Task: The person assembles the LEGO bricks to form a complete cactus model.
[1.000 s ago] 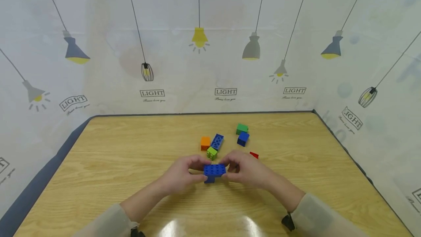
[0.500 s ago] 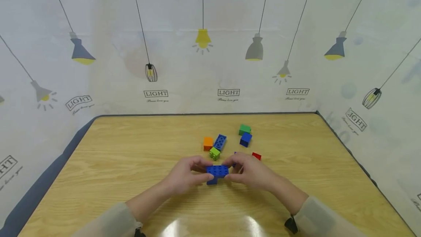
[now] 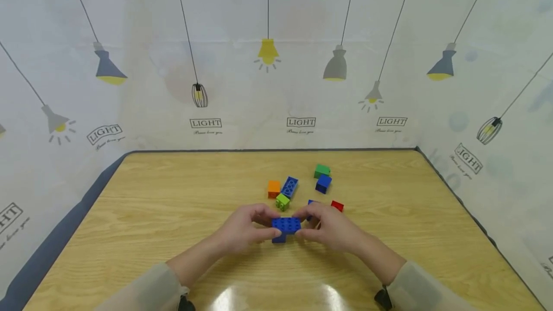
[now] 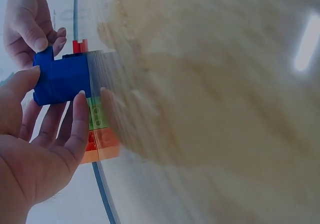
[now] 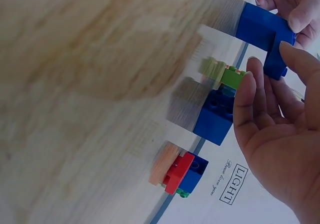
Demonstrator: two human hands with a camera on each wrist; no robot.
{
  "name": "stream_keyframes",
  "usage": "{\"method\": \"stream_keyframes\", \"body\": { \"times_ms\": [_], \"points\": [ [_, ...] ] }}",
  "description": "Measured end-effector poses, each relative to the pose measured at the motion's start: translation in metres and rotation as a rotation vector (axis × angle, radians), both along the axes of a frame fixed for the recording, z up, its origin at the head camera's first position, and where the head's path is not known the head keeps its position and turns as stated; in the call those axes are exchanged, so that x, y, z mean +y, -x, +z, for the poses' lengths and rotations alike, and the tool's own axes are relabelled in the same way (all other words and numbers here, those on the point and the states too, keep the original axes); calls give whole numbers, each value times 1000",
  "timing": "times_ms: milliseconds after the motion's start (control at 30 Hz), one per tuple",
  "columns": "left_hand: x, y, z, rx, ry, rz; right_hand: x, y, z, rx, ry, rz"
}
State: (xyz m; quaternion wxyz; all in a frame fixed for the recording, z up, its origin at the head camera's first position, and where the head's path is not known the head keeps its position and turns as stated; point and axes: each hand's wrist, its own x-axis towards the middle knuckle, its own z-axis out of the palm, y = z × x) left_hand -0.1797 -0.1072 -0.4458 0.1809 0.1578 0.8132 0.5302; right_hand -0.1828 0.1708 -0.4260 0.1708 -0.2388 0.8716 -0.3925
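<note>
In the head view, a blue studded brick [image 3: 286, 225] sits across the top of a smaller blue block [image 3: 279, 239], which is under its left part. My left hand [image 3: 239, 229] grips the left end of this pair, thumb in front and fingers behind. At the right end, my right hand [image 3: 330, 227] pinches the studded brick between thumb and index finger. From the left wrist, the blue block [image 4: 70, 77] shows its smooth side between my left thumb and fingers. The right wrist view has the upper brick [image 5: 275, 59] overhanging the block, with my right thumb on it.
Beyond my hands on the wooden table [image 3: 181, 186] lie a lime green brick [image 3: 282, 202], an orange brick [image 3: 274, 189] and a blue studded brick [image 3: 289, 187]. Farther right are green [image 3: 321, 171], blue [image 3: 323, 184] and red [image 3: 337, 206] bricks. Another blue brick [image 3: 311, 202] is partly behind my right hand.
The head view has shifted slightly. My right hand has lowered a little, and part of a blue brick behind it now shows. Both hands keep their hold on the blue bricks.
</note>
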Motion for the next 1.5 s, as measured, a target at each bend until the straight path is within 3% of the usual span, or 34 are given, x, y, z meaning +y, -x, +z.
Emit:
{"method": "stream_keyframes", "body": {
  "times_ms": [467,1033,1500],
  "points": [
    [-1,1,0,-20,-14,-9,-1,0,-1,3,-24,-5],
    [-2,1,-1,75,25,16,-1,2,-1,40,-47,-12],
    [-1,3,1,12,14,7,23,3,5,74,3,-28]
  ]
}}
